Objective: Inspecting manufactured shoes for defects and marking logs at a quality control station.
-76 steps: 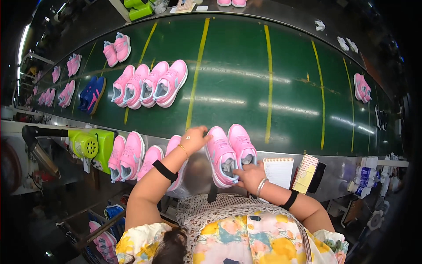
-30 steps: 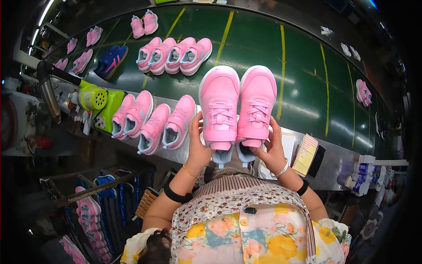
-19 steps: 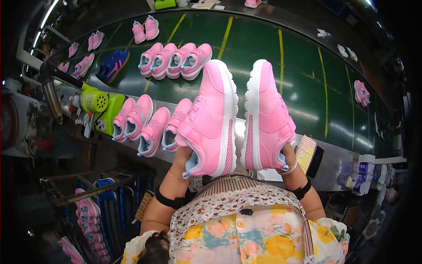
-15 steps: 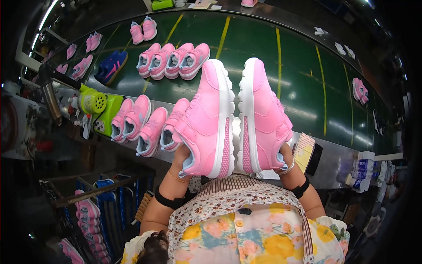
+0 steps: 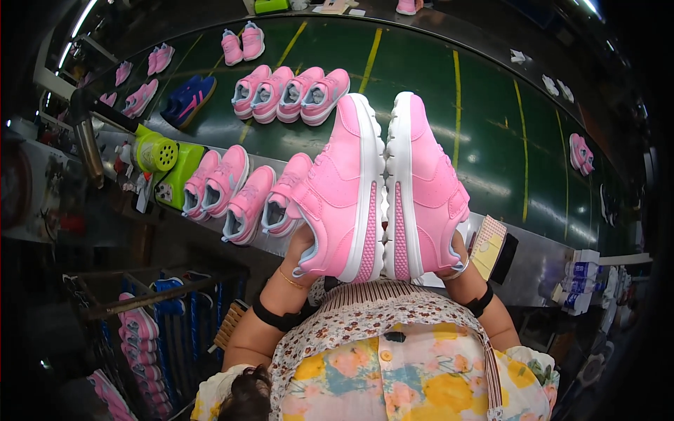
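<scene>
At the counter [image 5: 539,263], left grip [image 5: 302,242] grasps one pink shoe [image 5: 338,193], right grip [image 5: 459,245] its mate [image 5: 428,193], soles facing. Pair's up, turned, not yet set down; four pink shoes [image 5: 253,196] sit leftward.

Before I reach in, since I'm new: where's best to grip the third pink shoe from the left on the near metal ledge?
Probably take that pink shoe by its heel collar, from the near side: the open heel end is nearest, the toe points away, and other shoes flank it.

The green belt [image 5: 421,67] carries pink shoes [image 5: 331,91] and blue shoes [image 5: 188,102]
</scene>
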### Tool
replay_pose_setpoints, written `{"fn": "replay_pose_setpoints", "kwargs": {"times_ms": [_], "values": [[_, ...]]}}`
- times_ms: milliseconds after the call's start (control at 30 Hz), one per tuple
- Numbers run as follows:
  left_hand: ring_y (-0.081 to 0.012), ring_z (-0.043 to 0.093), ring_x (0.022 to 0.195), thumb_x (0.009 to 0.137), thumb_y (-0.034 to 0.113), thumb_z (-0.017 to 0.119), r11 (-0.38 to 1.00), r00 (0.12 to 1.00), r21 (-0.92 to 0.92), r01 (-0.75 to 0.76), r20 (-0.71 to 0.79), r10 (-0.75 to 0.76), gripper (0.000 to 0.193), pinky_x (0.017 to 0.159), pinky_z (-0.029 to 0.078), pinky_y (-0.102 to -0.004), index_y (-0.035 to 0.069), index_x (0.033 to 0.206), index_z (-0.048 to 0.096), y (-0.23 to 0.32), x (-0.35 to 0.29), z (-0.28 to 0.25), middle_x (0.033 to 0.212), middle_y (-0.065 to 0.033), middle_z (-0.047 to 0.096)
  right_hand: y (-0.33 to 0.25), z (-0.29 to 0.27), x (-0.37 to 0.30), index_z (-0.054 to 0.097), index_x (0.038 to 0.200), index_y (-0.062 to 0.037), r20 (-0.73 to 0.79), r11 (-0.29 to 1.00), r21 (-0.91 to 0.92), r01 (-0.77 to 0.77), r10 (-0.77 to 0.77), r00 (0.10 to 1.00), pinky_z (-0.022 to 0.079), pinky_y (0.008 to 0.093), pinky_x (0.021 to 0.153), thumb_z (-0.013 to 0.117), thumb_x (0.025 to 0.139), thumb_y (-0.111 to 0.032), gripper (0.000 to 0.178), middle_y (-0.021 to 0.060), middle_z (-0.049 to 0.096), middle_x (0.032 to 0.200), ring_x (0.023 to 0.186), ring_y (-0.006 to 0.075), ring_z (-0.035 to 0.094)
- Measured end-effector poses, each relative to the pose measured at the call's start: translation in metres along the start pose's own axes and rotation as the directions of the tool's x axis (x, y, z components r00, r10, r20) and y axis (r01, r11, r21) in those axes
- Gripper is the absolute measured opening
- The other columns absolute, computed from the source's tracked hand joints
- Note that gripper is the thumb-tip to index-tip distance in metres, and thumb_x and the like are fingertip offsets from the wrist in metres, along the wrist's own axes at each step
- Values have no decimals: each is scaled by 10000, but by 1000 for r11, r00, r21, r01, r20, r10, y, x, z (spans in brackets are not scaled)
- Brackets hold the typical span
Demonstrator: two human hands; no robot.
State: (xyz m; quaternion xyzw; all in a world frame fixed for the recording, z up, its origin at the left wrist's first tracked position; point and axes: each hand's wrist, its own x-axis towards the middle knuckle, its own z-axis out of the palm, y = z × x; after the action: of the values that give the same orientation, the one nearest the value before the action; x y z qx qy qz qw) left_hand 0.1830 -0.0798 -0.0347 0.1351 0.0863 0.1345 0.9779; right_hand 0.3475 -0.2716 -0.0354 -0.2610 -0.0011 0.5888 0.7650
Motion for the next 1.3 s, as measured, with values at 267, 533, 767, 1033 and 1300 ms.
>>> {"fn": "replay_pose_setpoints", "kwargs": {"times_ms": [267, 533, 767, 1033, 1300], "values": [[-271, 407, 1200, 827, 358, 571, 999, 999, 43, -3, -39, 4, 693, 1022, 334, -403, 33, 1349, 249, -1, -2, 7, 1334, -142, 373, 4, -2, 8, 384, 1263, 5, -43, 996, -90, -5, 1, 999, 424, 358, 950, 454, 886, -170, 421, 149, 488, 1230, 1091, 236, 520], [-272, 391, 1213, 845, 389, 540, 999, 999, 22, 26, -29, -26, 685, 1024, 329, -408, 45, 1355, 238, -2, 2, 7, 1345, -139, 357, 6, -1, 11, 396, 1256, -2, -15, 995, 79, -58, 60, 998, 428, 358, 942, 455, 891, -191, 416, 154, 496, 1221, 1085, 239, 524], [-271, 389, 1214, 874, 369, 497, 987, 981, -155, 31, 193, -1, 634, 1019, 333, -408, 50, 1355, 236, 3, -1, 23, 1349, -139, 350, 8, -5, 5, 424, 1239, -4, 4, 922, -383, 54, -56, 998, 457, 320, 897, 459, 893, -135, 371, 129, 522, 1193, 1049, 203, 544], [-261, 489, 1125, 816, 296, 585, 1000, 1000, 25, 13, 11, -13, 630, 966, 403, -386, -2, 1305, 322, 2, -10, 7, 1266, -146, 453, 5, -1, 3, 407, 1242, 13, -112, 998, -61, 12, -19, 994, 452, 351, 911, 511, 848, -214, 466, 149, 517, 1193, 1050, 239, 547], [-201, 396, 1195, 759, 133, 645, 801, 975, 574, -167, -22, 219, 785, 1000, 325, -347, 80, 1388, 179, 19, -12, 17, 1315, -83, 381, -16, 22, 8, 306, 1339, -65, -3, 862, -477, 172, -198, 980, 383, 336, 946, 579, 737, -128, 664, 97, 443, 1264, 1140, 217, 463]]}}
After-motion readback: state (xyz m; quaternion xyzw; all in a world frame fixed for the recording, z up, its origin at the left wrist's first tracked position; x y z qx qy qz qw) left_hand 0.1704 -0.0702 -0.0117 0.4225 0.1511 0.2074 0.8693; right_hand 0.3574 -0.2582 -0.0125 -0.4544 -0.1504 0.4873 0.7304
